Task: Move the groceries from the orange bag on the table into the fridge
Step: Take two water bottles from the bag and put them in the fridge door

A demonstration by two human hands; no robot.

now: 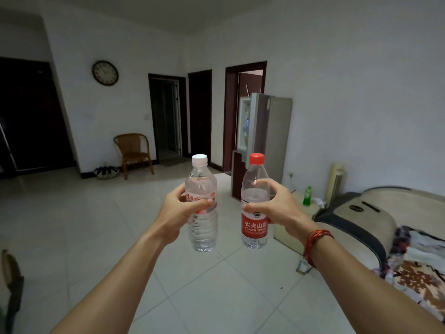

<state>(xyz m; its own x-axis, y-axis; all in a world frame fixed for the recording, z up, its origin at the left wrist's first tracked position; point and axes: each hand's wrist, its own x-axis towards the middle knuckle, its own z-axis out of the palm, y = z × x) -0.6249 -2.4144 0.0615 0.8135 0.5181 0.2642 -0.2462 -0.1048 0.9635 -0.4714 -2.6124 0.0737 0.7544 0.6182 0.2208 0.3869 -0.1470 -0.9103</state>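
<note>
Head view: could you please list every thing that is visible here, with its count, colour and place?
white-capped bottle: one, clear, upright in the left hand
red-capped bottle: one, clear with a red label, upright in the right hand
fridge: one, grey, door open, far end of the right wall
green bottle: one, green, on the low cabinet beside the fridge
wicker chair: one, brown, against the far wall
clock: one, dark rim, high on the far wall
sofa: one, beige and dark, right edge
blanket: one, patterned, lower right
bracelet: one, red, right wrist
left hand: grips the white-capped bottle
right hand: grips the red-capped bottle
</note>
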